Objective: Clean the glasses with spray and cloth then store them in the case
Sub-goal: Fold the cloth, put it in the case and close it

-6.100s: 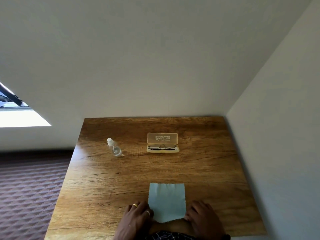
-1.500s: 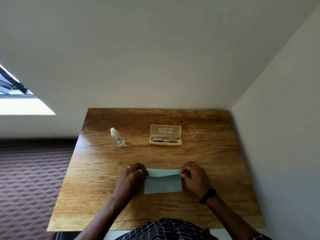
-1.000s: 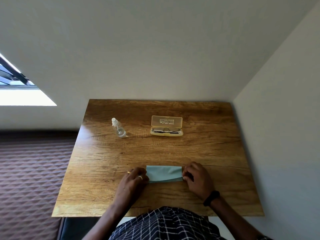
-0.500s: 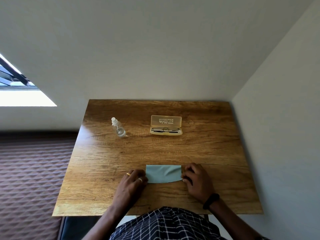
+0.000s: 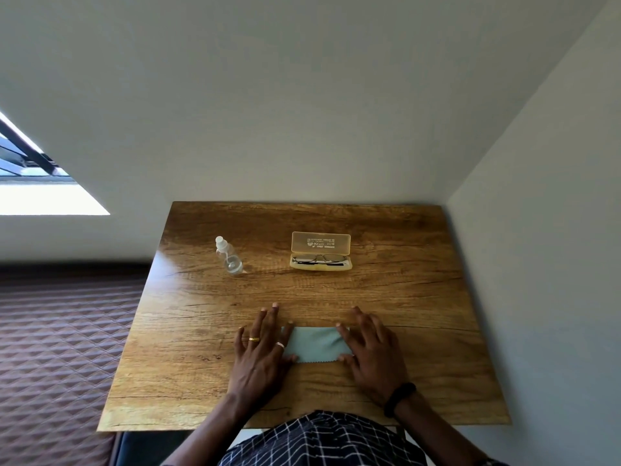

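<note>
Both left hand [image 5: 260, 344] and right hand [image 5: 371, 348] flat on cloth [image 5: 316, 343], gripping nothing; glasses [image 5: 319, 258] crosswise, well ahead, about equally near either.

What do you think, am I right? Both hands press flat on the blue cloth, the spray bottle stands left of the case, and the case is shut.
Not quite: the case is open. The head view shows its lid up and the glasses inside. Otherwise yes: the left hand and right hand press flat on the blue cloth, and the spray bottle stands left of it.
</note>
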Demonstrator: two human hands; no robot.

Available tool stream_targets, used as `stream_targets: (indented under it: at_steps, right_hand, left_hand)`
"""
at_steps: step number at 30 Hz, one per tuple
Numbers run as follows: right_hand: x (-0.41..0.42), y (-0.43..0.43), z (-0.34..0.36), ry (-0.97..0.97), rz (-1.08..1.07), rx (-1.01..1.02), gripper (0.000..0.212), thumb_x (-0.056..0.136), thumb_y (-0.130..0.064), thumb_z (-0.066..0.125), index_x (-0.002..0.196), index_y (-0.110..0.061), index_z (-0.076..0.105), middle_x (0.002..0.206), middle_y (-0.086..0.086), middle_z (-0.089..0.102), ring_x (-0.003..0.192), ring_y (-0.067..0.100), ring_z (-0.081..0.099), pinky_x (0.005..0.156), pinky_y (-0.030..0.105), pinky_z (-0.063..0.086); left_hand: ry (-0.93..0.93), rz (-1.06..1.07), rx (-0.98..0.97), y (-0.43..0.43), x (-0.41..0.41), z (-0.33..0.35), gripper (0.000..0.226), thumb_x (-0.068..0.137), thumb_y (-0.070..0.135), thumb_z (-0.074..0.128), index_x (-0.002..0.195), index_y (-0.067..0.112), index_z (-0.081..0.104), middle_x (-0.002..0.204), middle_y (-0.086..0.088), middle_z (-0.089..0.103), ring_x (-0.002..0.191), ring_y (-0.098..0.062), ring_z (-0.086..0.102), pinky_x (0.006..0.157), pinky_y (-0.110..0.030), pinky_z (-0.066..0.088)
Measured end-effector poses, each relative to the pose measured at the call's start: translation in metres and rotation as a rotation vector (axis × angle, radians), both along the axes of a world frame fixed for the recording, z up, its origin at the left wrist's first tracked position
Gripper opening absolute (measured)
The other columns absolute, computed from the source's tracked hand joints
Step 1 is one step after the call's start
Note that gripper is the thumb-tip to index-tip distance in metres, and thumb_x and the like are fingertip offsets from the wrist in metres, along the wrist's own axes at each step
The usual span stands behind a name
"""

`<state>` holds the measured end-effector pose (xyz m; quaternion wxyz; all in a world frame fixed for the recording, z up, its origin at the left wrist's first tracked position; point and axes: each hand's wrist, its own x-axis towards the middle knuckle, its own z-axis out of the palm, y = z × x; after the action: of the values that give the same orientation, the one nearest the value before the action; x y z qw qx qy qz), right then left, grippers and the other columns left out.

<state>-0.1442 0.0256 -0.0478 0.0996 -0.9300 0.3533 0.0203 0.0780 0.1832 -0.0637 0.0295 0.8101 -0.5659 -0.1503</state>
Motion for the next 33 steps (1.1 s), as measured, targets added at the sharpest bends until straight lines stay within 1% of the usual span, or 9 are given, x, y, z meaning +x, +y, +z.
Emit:
stream_targets:
  at_steps: [4, 7, 11, 14, 16, 19, 25, 28, 33]
  right_hand:
    - [-0.005, -0.004, -0.008, 0.009, -0.139, 0.069, 0.064, 0.093, -0.059, 0.033, 0.152, -0.038, 0.016, 0.164, 0.0, 0.004, 0.146, 0.028, 0.013, 0.112, 0.054, 0.026]
    - [-0.001, -0.008, -0.004, -0.128, -0.23, 0.114, 0.056, 0.093, -0.05, 0.036, 0.146, -0.03, 0.036, 0.158, 0.0, 0.028, 0.142, 0.027, 0.028, 0.11, 0.053, 0.032]
    - [0.005, -0.017, 0.003, -0.238, -0.22, 0.093, 0.043, 0.092, -0.04, 0.042, 0.133, -0.033, 0.052, 0.149, 0.001, 0.043, 0.133, 0.025, 0.039, 0.102, 0.053, 0.042]
    - [0.009, -0.019, 0.004, -0.181, -0.041, 0.032, 0.042, 0.088, -0.043, 0.048, 0.129, -0.038, 0.054, 0.149, 0.003, 0.043, 0.133, 0.028, 0.038, 0.101, 0.049, 0.04]
    - [0.011, -0.016, 0.002, -0.086, 0.069, 0.0, 0.042, 0.089, -0.048, 0.047, 0.131, -0.043, 0.051, 0.153, 0.003, 0.038, 0.135, 0.028, 0.034, 0.101, 0.05, 0.039]
    - [0.008, -0.014, -0.003, -0.001, 0.052, 0.015, 0.044, 0.092, -0.05, 0.041, 0.137, -0.049, 0.042, 0.158, 0.0, 0.028, 0.138, 0.03, 0.032, 0.104, 0.051, 0.039]
    - [0.018, -0.021, 0.008, 0.025, -0.083, 0.093, 0.055, 0.094, -0.049, 0.034, 0.147, -0.044, 0.023, 0.162, -0.003, 0.016, 0.142, 0.026, 0.025, 0.109, 0.049, 0.029]
    - [0.02, -0.024, 0.012, -0.106, -0.169, 0.118, 0.05, 0.094, -0.042, 0.039, 0.144, -0.035, 0.037, 0.154, -0.002, 0.034, 0.136, 0.026, 0.035, 0.103, 0.047, 0.036]
    - [0.006, -0.013, 0.002, -0.253, -0.151, 0.046, 0.036, 0.092, -0.034, 0.044, 0.12, -0.026, 0.064, 0.139, 0.005, 0.054, 0.125, 0.027, 0.047, 0.097, 0.047, 0.045]
  left_hand:
    - [0.061, 0.085, 0.03, -0.004, -0.003, 0.004, 0.073, 0.099, 0.067, 0.021, 0.159, 0.037, -0.008, 0.162, 0.006, -0.037, 0.149, -0.016, -0.036, 0.119, -0.048, -0.023]
    - [0.102, 0.112, 0.058, -0.005, -0.004, 0.009, 0.075, 0.1, 0.065, 0.021, 0.158, 0.035, -0.015, 0.159, 0.006, -0.043, 0.147, -0.016, -0.039, 0.12, -0.053, -0.02]
    - [0.061, 0.057, -0.013, -0.013, -0.006, 0.016, 0.07, 0.098, 0.067, 0.009, 0.16, 0.037, -0.002, 0.167, 0.001, -0.026, 0.153, -0.018, -0.027, 0.122, -0.053, -0.009]
    - [0.023, -0.086, -0.017, -0.025, -0.012, 0.019, 0.07, 0.101, 0.064, 0.013, 0.162, 0.029, 0.013, 0.171, -0.006, -0.004, 0.157, -0.023, -0.008, 0.118, -0.055, 0.001]
    - [0.001, -0.133, 0.034, -0.03, -0.014, 0.014, 0.075, 0.1, 0.067, 0.019, 0.162, 0.025, 0.016, 0.171, -0.006, 0.0, 0.156, -0.024, -0.004, 0.117, -0.055, 0.001]
    - [0.0, -0.143, 0.085, -0.029, -0.007, 0.004, 0.08, 0.098, 0.073, 0.02, 0.162, 0.026, 0.011, 0.171, -0.001, -0.008, 0.156, -0.021, -0.009, 0.117, -0.052, -0.011]
    - [0.044, -0.149, 0.128, -0.033, -0.003, 0.01, 0.087, 0.087, 0.08, -0.003, 0.158, 0.032, -0.019, 0.161, 0.005, -0.039, 0.15, -0.018, -0.033, 0.12, -0.057, -0.019]
    - [0.093, -0.097, 0.08, -0.036, -0.006, 0.017, 0.083, 0.09, 0.078, 0.003, 0.157, 0.034, -0.019, 0.16, 0.006, -0.041, 0.147, -0.013, -0.039, 0.12, -0.057, -0.018]
    - [0.075, -0.204, 0.022, -0.063, -0.013, 0.029, 0.055, 0.102, 0.06, 0.017, 0.156, 0.051, 0.01, 0.163, 0.006, -0.035, 0.148, -0.016, -0.036, 0.118, -0.057, -0.015]
